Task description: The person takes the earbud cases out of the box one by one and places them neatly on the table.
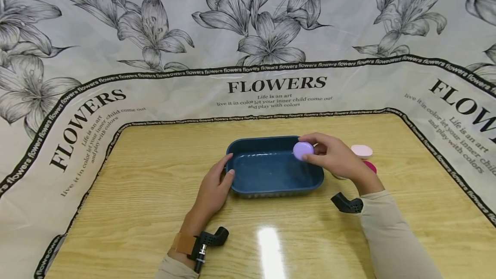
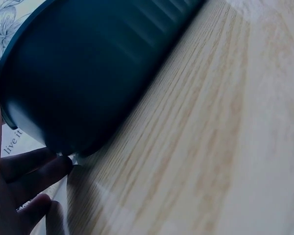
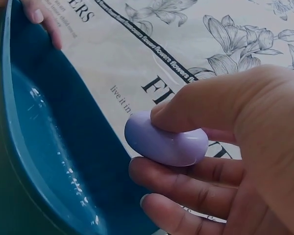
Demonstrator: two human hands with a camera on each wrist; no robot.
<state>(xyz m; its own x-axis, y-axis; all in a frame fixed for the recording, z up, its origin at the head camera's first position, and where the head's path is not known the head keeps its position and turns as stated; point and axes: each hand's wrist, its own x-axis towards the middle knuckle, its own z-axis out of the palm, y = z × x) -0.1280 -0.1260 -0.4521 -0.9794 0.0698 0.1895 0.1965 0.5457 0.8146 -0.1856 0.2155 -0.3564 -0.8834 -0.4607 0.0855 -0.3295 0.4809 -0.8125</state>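
Worktop (image 1: 155, 227): pale wood-grain surface, glossy, with a light glare near the front edge.
Tray (image 1: 271, 171): dark blue, rectangular with rounded corners, standing flat at the middle of the worktop; inside looks bare and shiny.
Lilac piece (image 1: 303, 150): small smooth oval, pale purple, held over the tray's far right corner, just above the rim.
Right hand (image 1: 337, 158): its grip pinches the lilac piece, thumb on top and fingers (image 3: 186, 183) curled beneath, as the right wrist view shows close up.
Left hand (image 1: 215, 188): rests against the tray's left end, thumb at the rim, fingers (image 2: 29, 169) lying fairly straight by the tray's outer wall near its base; the grip clasps nothing.
Pink piece (image 1: 362, 151): pale pink oval lying on the worktop to the right of the tray, just beyond the right hand.
Magenta piece (image 1: 370, 166): deeper pink, just nearer than the pale one, partly hidden by the right hand.
Sleeves (image 1: 391, 236): beige, on both forearms.
Wrist mounts (image 1: 209, 240): black fittings, one at each wrist; the left on a tan strap.
Backdrop (image 1: 271, 33): cloth printed with grey lilies and the word FLOWERS, draped around the worktop's edges.
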